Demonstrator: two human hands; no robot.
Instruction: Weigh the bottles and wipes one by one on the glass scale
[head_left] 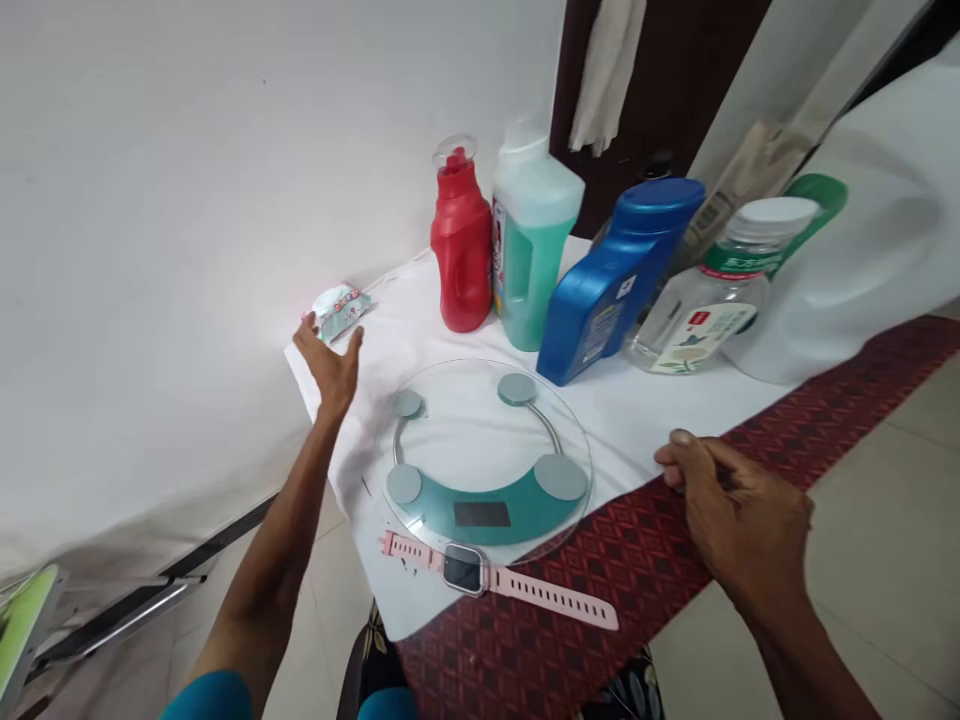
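Note:
My left hand (328, 366) reaches to the far left corner of the table, thumb and fingers apart. Its fingertips are at the near side of a small crumpled plastic packet (341, 310); whether they touch it I cannot tell. My right hand (739, 510) hovers over the table's right edge, fingers curled in and thumb against them, with nothing seen in it. Between the hands lies a round glass bathroom scale (480, 515) with a teal band and a dark display. A smartwatch (463, 568) with a pink strap lies stretched out along the scale's near edge.
Along the back stand a red bottle (463, 250), a green-liquid jug (529, 250), a blue bottle (611, 285), a clear jar (701, 300) and a big white container (862, 220). A white cloth (637, 430) covers part of the red patterned tablecloth (517, 650). A wall (187, 200) borders the left.

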